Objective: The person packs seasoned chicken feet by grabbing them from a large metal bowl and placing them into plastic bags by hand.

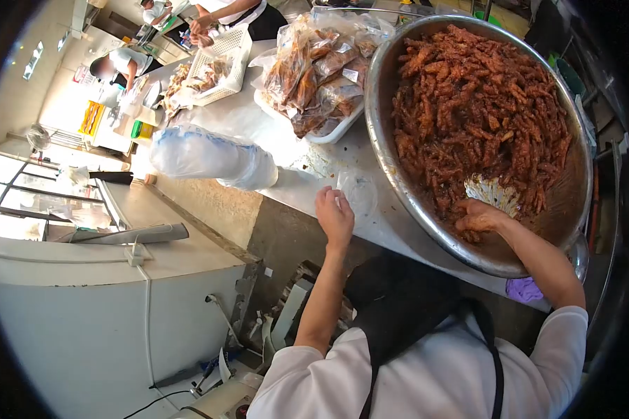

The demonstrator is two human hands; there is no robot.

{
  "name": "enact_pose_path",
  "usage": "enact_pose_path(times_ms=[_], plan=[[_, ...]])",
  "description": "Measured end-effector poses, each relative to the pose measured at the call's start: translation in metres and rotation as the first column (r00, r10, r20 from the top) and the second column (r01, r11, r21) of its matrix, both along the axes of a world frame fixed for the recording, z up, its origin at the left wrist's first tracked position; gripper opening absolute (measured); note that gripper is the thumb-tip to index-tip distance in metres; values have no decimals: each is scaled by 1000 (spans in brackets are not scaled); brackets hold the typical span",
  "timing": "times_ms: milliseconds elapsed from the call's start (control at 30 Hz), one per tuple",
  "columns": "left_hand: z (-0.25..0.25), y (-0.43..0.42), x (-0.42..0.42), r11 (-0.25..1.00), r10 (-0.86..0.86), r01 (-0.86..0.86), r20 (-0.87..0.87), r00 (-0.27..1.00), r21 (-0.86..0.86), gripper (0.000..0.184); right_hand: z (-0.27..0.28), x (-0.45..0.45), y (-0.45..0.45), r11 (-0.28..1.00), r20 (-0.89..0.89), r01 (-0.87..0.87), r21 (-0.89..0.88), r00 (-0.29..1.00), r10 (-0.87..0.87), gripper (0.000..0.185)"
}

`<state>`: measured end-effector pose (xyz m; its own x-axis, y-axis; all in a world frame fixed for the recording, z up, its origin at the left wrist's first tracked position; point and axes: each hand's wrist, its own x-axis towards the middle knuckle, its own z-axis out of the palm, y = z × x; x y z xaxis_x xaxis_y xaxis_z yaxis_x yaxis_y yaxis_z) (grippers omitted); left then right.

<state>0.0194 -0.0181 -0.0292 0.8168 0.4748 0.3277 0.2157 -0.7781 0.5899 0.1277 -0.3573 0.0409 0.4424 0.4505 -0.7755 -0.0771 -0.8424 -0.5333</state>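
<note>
A big round metal basin (pixel 382 150) holds a heap of reddish-brown sauced chicken feet (pixel 482 105). My right hand (pixel 481 215) reaches into its near side, fingers curled into the chicken feet and partly hidden by them. Just beyond that hand lies a perforated metal skimmer (pixel 493 194), partly buried. Over the table edge, left of the basin, is my left hand (pixel 335 218), its fingers slightly bent and apart. Close beside its fingertips sits a clear round plastic container (pixel 358 194); whether they touch is unclear.
A long plastic-wrapped stack (pixel 213 159) lies along the metal table (pixel 307 162). Behind it are a white tub (pixel 328 135) of bagged brown food and a white basket (pixel 235 56). Several people work at the far end. Purple cloth (pixel 523 289) lies under the basin's near rim.
</note>
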Motion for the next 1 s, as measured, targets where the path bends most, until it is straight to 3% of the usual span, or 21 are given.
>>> enact_pose_path(times_ms=[33,133,200,233,267,333,367,400,433,500,567,600,633,667,700,767,833,900,1000], plan=[[6,6,-1,999,7,-8,-19,1000,-38,13,9,1,4,998,-87,26,57,996,-21,77],[7,21,-4,995,70,-70,-5,998,74,9,22,9,4,972,-247,111,206,967,-58,78],[-7,37,-5,973,70,-51,81,994,-224,15,19,15,-20,946,-340,262,193,922,-186,76],[10,30,-5,973,93,-94,-15,996,-211,20,16,20,-37,925,-360,346,155,892,-273,76],[36,27,0,974,127,-142,-97,987,-176,24,15,27,-53,902,-358,415,117,865,-352,75],[42,29,1,987,125,-131,-71,990,-88,30,13,43,-83,891,-210,446,90,883,-421,59],[44,29,2,991,103,-106,-31,994,-87,31,8,52,-104,908,-155,419,-9,896,-415,58],[44,29,2,993,85,-84,12,996,-82,32,1,57,-122,915,-102,389,-107,911,-399,56],[45,29,4,995,69,-64,58,996,-76,33,-10,54,-129,937,23,212,-277,977,-214,54],[47,28,5,991,75,-70,35,997,-115,35,-43,42,-133,778,143,-94,-621,963,230,51],[49,27,7,990,65,-59,39,997,-132,37,-62,21,-90,792,64,-405,-456,873,483,51],[50,27,8,990,57,-49,55,997,-132,37,-61,2,-63,867,152,-366,-338,888,434,49],[51,26,9,990,57,-47,74,996,-135,38,-52,-10,-33,934,262,-271,-235,907,329,45],[54,26,10,982,79,-66,68,995,-175,39,-14,-2,3,995,-16,-87,-43,996,86,43],[59,27,10,974,98,-84,55,994,-210,39,9,4,22,997,-65,40,70,997,-35,47],[64,33,13,963,125,-105,64,990,-249,40,54,17,58,916,-217,292,275,947,-236,58],[66,39,12,960,135,-108,89,987,-257,39,112,23,87,834,-344,457,310,871,-349,75],[77,38,12,949,138,-114,63,988,-295,39,121,28,125,806,-370,376,458,905,-212,50],[111,27,8,922,119,-95,41,992,-375,36,95,27,209,700,-608,411,584,793,42,23]])
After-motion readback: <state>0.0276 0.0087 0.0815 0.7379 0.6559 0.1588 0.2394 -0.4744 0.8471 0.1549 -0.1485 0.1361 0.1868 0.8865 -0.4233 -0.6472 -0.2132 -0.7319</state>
